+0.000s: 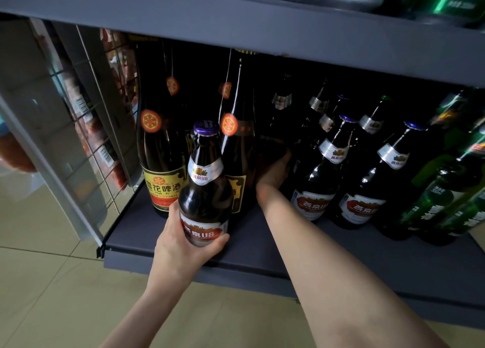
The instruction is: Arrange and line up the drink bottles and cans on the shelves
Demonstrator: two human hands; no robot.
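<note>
1. Down on the bottom shelf, your left hand has its fingers wrapped round the lower label of a brown beer bottle. It's a proper curled grip, with the thumb across the front of the label.
2. That bottle is at the front edge of the shelf, right in front of the two tall yellow-label bottles. I can't tell if its base is actually down on the shelf or just off it.
3. Its long axis runs near vertical, purple cap up, with the neck leaning a touch away from your palm toward the back. The label faces you, so that part's already good.
4. Your right hand is reaching deeper in, past the held bottle, into the dark gap between the tall bottles and the matching beer row. The fingers seem curled round something dark back there, but it's too murky to say what, or whether they're really gripping.
5. My guess at doing this step well: the held bottle belongs with its twins on the far side of your right arm, so clear that gap first, then walk it over upright.
6. Keep the grip low like it is, but watch the neck. It could easily clip the tall bottles just behind your knuckles.
</note>
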